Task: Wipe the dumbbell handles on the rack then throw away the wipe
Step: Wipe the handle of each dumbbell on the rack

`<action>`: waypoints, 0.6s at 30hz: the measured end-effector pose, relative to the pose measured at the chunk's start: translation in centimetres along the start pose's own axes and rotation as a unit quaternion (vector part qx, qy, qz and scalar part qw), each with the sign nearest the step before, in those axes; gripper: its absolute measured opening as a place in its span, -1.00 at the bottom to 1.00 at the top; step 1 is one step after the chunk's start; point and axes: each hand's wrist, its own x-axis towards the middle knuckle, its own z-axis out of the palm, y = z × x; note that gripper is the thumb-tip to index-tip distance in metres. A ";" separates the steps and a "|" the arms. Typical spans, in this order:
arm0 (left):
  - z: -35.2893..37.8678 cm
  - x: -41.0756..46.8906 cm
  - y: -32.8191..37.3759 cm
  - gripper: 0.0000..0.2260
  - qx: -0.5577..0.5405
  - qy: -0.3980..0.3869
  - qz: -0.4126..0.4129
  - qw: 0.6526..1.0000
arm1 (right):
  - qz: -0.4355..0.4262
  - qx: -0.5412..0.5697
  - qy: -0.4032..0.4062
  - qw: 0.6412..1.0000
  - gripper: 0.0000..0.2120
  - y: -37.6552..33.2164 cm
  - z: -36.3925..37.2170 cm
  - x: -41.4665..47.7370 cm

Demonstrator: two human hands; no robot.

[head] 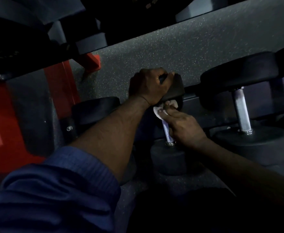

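Above speckled floor (171, 47): left hand (149, 86) grips dumbbell head (175, 88), right hand (185, 126) pinches wipe (158, 112).

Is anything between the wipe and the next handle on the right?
Nothing visible. The right hand holds the wipe against one handle; the next handle stands bare across an open gap.

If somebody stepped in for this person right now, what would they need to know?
Left hand grips the far head of the small dumbbell.
Right hand pinches the white wipe round the upper part of its handle.
Done: cannot tell which handles are wiped.
Left: finish this handle, maybe the bigger dumbbell on the right, then throw the wipe away.
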 end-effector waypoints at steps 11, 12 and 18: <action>-0.2 0.0 0.3 -0.61 0.000 0.000 -0.019 1.000 | -0.023 -0.064 -0.193 0.979 -0.57 -3.1 -2.4 -0.6; -0.3 -0.1 0.4 -0.61 -0.002 -0.001 -0.021 1.000 | -0.040 -0.082 -0.231 0.969 -0.61 -3.2 -2.3 -0.8; -0.2 0.0 0.3 -0.59 -0.008 0.006 -0.032 0.999 | -0.015 -0.018 -0.074 0.997 -0.92 -0.1 -3.2 4.0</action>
